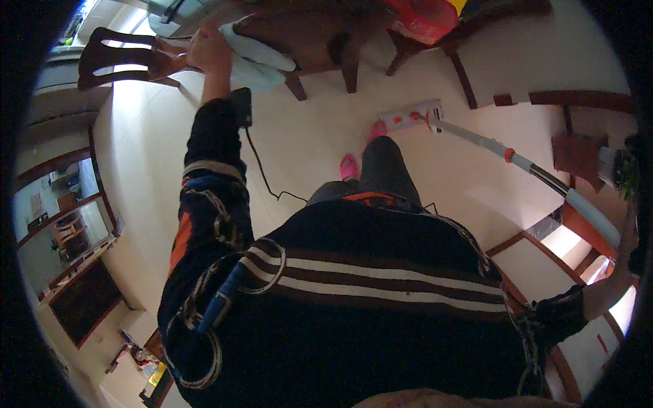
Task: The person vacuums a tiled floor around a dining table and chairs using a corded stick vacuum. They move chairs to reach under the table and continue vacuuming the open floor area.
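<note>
At the upper left, my left hand [210,49] is closed on the back of a dark wooden chair [112,56], which has long slots in its backrest. A pale blue-green cloth [262,58] lies just right of that hand. By the right rim, my right hand [627,248], dim and partly lost in the dark edge, grips the upper end of a flat mop [541,173] with a grey and white pole. The pole slants down to a wide flat mop head [410,114] on the floor, beside my pink slippers [349,167].
Dark wooden table legs [349,75] stand ahead, with a red object [425,20] above them. Wooden furniture [578,160] and a green plant [627,178] are at the right. A black device [241,107] with a cable hangs at my left wrist. The floor [306,122] is pale tile.
</note>
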The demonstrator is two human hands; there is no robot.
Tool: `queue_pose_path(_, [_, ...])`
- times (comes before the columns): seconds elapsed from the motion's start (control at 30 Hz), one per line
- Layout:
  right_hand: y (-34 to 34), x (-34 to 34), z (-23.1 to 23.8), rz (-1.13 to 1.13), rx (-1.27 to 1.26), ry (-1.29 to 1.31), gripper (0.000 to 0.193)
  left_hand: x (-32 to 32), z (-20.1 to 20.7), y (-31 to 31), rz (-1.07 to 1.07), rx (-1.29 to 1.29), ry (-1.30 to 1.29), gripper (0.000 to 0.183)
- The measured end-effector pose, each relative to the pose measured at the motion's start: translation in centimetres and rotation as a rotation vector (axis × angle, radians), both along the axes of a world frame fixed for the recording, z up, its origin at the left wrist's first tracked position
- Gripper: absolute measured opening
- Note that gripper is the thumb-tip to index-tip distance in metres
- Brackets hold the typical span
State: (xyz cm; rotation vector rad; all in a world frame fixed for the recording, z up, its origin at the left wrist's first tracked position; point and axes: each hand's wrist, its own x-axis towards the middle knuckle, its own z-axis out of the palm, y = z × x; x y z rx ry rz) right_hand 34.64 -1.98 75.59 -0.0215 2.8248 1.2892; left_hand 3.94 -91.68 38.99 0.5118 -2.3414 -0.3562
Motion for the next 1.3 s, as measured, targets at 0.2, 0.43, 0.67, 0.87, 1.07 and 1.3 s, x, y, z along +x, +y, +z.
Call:
queue_pose_path(0.2, [-8.3, 3.5, -1.2, -0.364, -0.411, 0.34, 0.048, 1.8, 3.1, 1.3, -0.168, -0.118, 0.152, 0.057])
queue_pose_path(0.43, [-18.0, 6.1, -4.0, -0.529, -0.342, 0.672, 0.058, 10.2, -4.0, 25.8, -1.042, 0.465, 0.036, 0.066])
queue_pose_path(0.67, [-18.4, 12.3, -8.9, 0.219, -1.466, 0.69, 0.013, 21.1, -9.4, 51.2, -1.583, 0.35, -0.364, 0.081])
queue_pose_path(0.87, [-16.2, 21.0, -13.2, 0.373, -1.98, 0.792, 0.015, 27.2, -12.6, 60.2, -1.733, 0.18, -0.742, 0.033])
queue_pose_path(1.07, [-17.9, 24.8, -12.1, 0.184, -1.414, 0.936, 0.009, 32.4, -13.2, 59.7, -1.789, 0.075, -0.807, 0.033])
queue_pose_path(1.3, [-23.0, 26.9, -13.9, -0.06, -1.532, 1.148, 0.028, 36.8, -14.4, 47.7, -1.851, 0.126, -0.952, 0.039])
